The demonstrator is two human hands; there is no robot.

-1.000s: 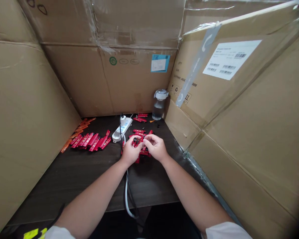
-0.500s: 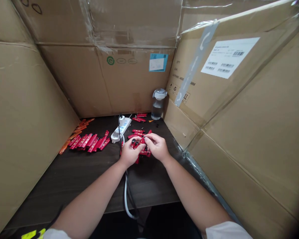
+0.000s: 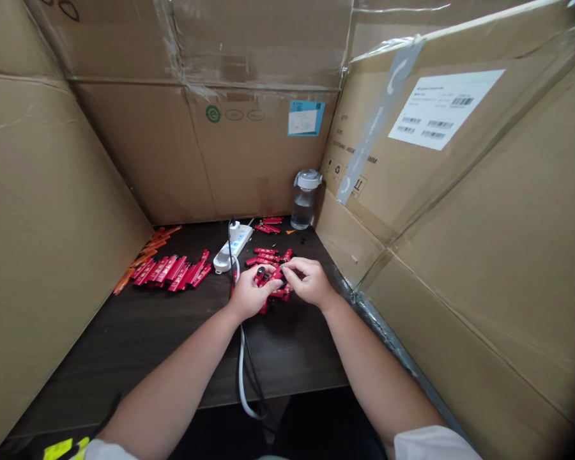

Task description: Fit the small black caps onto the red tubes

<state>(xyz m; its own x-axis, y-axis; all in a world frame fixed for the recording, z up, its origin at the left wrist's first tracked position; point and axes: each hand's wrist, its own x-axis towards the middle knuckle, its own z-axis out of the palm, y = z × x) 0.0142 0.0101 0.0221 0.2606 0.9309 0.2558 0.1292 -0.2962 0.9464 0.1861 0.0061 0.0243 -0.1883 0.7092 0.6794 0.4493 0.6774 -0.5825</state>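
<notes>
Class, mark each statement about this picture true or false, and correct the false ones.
1. The left hand and the right hand are both at a heap of red strips. True.
2. The white power strip lies to the right of the hands. False: it lies beyond them, to the left.
3. A clear bottle stands in the far right corner. True.
4. The orange strips lie on the right. False: they lie on the left, by the cardboard wall.
</notes>
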